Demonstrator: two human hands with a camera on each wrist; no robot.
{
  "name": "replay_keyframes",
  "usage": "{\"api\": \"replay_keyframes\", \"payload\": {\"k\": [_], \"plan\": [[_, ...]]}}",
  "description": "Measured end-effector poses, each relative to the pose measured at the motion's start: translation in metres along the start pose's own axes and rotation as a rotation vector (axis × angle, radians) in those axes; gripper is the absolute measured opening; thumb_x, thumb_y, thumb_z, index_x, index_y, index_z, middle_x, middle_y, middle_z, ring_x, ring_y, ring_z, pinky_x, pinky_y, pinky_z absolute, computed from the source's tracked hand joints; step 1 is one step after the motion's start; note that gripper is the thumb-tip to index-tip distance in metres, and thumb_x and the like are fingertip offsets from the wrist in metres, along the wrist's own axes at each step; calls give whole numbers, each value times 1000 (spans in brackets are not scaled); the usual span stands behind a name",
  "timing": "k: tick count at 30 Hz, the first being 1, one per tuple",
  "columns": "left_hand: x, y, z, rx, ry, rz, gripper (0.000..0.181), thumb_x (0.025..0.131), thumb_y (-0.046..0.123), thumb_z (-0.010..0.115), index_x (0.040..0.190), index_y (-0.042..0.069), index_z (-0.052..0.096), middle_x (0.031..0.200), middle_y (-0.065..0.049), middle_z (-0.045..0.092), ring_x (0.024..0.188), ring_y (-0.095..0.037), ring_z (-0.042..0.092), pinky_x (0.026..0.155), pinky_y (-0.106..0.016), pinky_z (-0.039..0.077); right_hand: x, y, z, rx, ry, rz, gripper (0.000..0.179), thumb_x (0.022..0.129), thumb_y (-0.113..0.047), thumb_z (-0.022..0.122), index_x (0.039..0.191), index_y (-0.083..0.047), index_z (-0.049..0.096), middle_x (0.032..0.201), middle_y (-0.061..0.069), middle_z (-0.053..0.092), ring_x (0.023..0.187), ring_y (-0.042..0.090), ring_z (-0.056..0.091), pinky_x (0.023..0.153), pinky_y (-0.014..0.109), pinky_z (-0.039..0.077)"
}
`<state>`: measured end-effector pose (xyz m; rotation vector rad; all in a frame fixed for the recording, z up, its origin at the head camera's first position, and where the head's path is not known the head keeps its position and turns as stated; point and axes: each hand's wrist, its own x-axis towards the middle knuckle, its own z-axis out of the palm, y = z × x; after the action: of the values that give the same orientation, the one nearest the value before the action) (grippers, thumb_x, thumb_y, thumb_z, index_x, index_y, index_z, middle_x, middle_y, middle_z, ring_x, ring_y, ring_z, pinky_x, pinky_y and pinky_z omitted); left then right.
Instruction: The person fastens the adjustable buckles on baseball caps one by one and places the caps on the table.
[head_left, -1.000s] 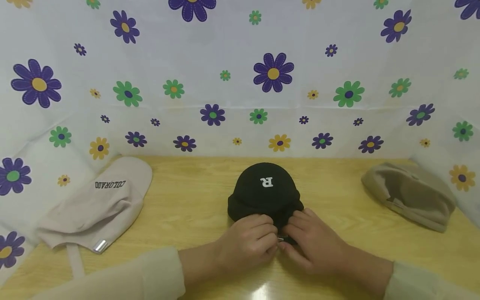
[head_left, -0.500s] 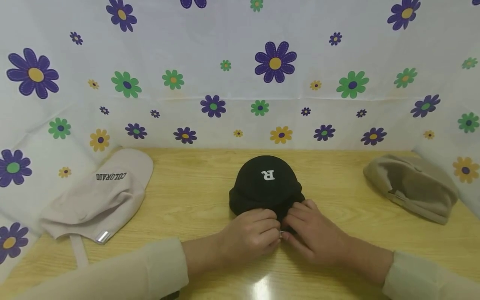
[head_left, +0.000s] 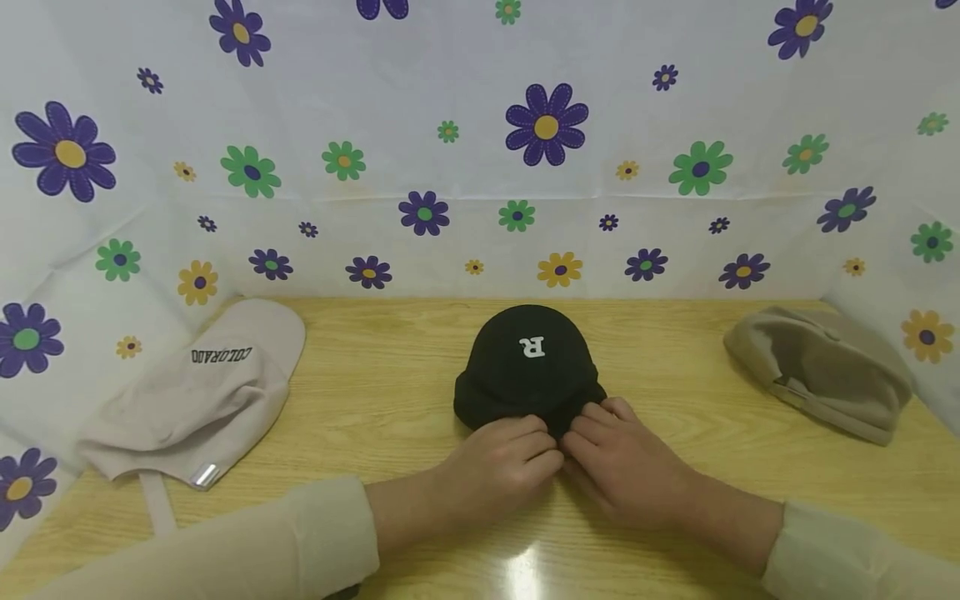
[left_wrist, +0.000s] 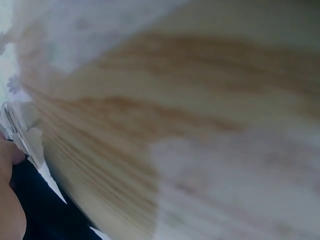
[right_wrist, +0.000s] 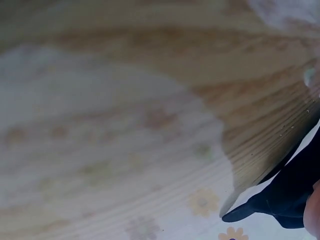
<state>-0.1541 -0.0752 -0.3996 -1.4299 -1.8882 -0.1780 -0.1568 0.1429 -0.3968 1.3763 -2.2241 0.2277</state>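
A black baseball cap (head_left: pixel 498 367) with a white letter R sits in the middle of the table. My left hand (head_left: pixel 498 467) holds its near edge with curled fingers. Close beside it, my right hand (head_left: pixel 626 467) pinches the same edge, the two hands nearly touching. At the left margin of the left wrist view, a slim silver buckle (left_wrist: pixel 19 131) shows by a fingertip, above the dark cap fabric (left_wrist: pixel 42 200). The right wrist view catches the cap's black cloth (right_wrist: pixel 285 197) and one fingertip (right_wrist: pixel 313 212). From the head, my fingers hide the strap area.
On the left lies a pale pink cap (head_left: pixel 195 400) lettered COLORADO, its strap hanging toward me. A khaki cap (head_left: pixel 832 367) rests on its side at the right. A white flowered cloth (head_left: pixel 465 83) walls off the back and sides of the wooden table (head_left: pixel 375 350).
Between my hands, the small metal piece seen earlier is now hidden by the fingers. My right thumb has tucked in, and the hands have drawn together. The cap stays in place.
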Motion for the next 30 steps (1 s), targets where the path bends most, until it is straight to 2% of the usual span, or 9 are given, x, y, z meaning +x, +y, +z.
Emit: {"api": "replay_keyframes", "payload": {"k": [5, 10, 12, 14, 16, 18, 22, 25, 30], "plan": [[1, 2, -2, 20, -32, -29, 7, 90, 5, 68, 93, 10, 73, 89, 2, 67, 83, -12, 60, 80, -20, 51, 0, 0, 0, -52, -23, 19, 47, 107, -34, 19, 86, -15, 56, 79, -5, 49, 79, 15, 41, 77, 31, 34], [-1, 4, -5, 26, -44, -30, 9, 88, 6, 69, 95, 9, 74, 90, 2, 68, 86, -12, 61, 81, -21, 52, -1, 1, 2, -59, -33, 22, 47, 107, -36, 20, 84, -16, 57, 78, -5, 49, 78, 15, 41, 75, 31, 34], [-2, 4, -6, 24, -46, -33, 9, 88, 6, 67, 94, 9, 74, 90, 2, 68, 86, -12, 61, 80, -21, 52, -1, 1, 3, -57, -24, 15, 41, 106, -35, 28, 83, -16, 57, 79, -5, 49, 79, 16, 42, 75, 31, 35], [-4, 6, -8, 15, -46, -43, 10, 90, 8, 64, 94, 10, 74, 90, 2, 67, 85, -12, 60, 79, -22, 51, -1, 1, 4, -49, -5, 9, 29, 103, -31, 43, 83, -16, 58, 81, -5, 50, 80, 16, 43, 75, 31, 35], [-6, 7, -10, 5, -41, -56, 12, 91, 9, 61, 93, 11, 74, 90, 2, 67, 85, -12, 60, 79, -23, 51, -1, 1, 4, -28, 14, 11, 15, 95, -28, 58, 84, -17, 59, 84, -4, 51, 83, 16, 44, 75, 31, 37], [-8, 7, -12, -9, -34, -70, 14, 92, 11, 60, 92, 12, 74, 90, 3, 67, 86, -13, 60, 81, -24, 50, 0, 1, 3, -1, 36, 16, 12, 87, -24, 69, 88, -16, 60, 89, -3, 53, 86, 17, 46, 76, 32, 39], [-13, 6, -16, -21, 11, -73, 10, 89, 11, 65, 91, 11, 74, 89, 1, 68, 85, -14, 61, 85, -27, 51, 1, 1, 2, 34, 63, 49, 22, 81, -20, 75, 96, -12, 61, 100, 1, 55, 92, 19, 49, 82, 36, 43], [-15, 4, -20, -40, 53, -72, 9, 87, 10, 66, 91, 11, 74, 89, 1, 69, 85, -15, 61, 86, -28, 52, 1, 1, 0, 38, 78, 87, 27, 81, -20, 74, 101, -9, 59, 106, 5, 53, 95, 21, 48, 86, 37, 44], [-19, -3, -25, -6, 162, -64, 18, 88, 8, 56, 96, 9, 73, 94, -4, 69, 87, -20, 62, 84, -32, 52, 2, 3, 1, 16, 166, 88, 34, 92, -26, 57, 116, -2, 55, 120, 14, 52, 108, 29, 47, 98, 41, 37]]}}
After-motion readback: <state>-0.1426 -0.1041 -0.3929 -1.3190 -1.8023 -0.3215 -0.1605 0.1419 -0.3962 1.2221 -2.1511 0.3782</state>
